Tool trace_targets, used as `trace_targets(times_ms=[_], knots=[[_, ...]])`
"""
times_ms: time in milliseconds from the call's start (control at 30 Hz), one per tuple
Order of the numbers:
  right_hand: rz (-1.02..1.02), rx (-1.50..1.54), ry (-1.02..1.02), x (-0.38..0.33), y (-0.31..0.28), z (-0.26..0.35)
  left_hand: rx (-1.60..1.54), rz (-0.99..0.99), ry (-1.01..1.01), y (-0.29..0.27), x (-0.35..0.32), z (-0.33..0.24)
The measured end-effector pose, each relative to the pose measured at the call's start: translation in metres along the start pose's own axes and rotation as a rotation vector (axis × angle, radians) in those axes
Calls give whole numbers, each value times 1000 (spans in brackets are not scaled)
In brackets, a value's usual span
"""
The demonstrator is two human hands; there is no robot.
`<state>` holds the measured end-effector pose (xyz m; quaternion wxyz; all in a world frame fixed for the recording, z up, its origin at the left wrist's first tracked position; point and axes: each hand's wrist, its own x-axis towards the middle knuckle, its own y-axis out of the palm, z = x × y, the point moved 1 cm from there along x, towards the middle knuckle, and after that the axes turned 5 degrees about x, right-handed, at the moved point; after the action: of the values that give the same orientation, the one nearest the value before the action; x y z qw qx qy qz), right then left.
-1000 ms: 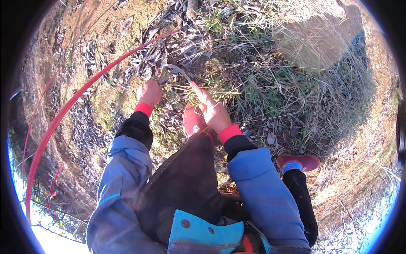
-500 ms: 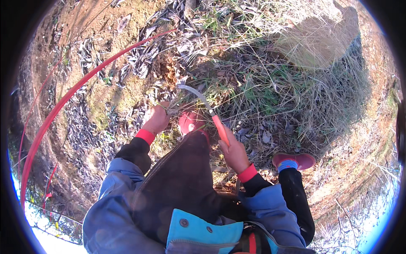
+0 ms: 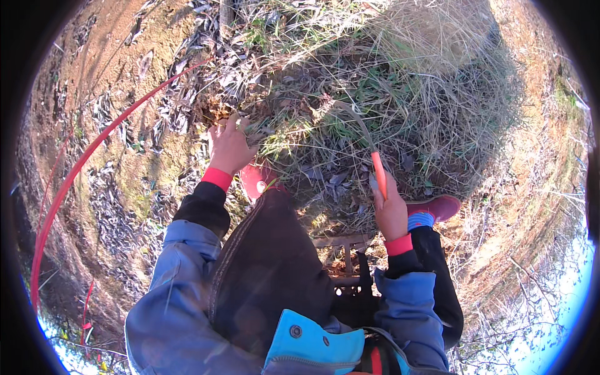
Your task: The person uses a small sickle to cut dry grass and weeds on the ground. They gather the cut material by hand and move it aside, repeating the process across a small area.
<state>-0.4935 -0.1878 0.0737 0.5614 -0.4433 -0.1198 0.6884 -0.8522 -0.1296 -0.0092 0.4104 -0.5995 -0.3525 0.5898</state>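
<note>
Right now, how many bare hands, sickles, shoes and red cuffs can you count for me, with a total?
Bare hands: 2, the left hand and the right hand
Sickles: 1, the orange-handled sickle
Shoes: 2, the left shoe and the right shoe
Red cuffs: 2, the left cuff and the right cuff
Total: 7

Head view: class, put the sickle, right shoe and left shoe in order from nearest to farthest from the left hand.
1. Left shoe: just below and right of the left hand in the picture.
2. Sickle: farther right, in the right hand.
3. Right shoe: farthest right, beyond the right hand.
</note>
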Motion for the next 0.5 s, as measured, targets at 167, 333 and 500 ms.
trace_targets(times_ms=[167,333,500], knots=[[81,-151,5,-5,21,-7,-469,191,-99,23,31,-35],[161,-265,81,6,28,-2,-450,403,-232,34,36,-20],[183,-215,130,13,30,-6,-547,-112,-411,-3,10,1]])
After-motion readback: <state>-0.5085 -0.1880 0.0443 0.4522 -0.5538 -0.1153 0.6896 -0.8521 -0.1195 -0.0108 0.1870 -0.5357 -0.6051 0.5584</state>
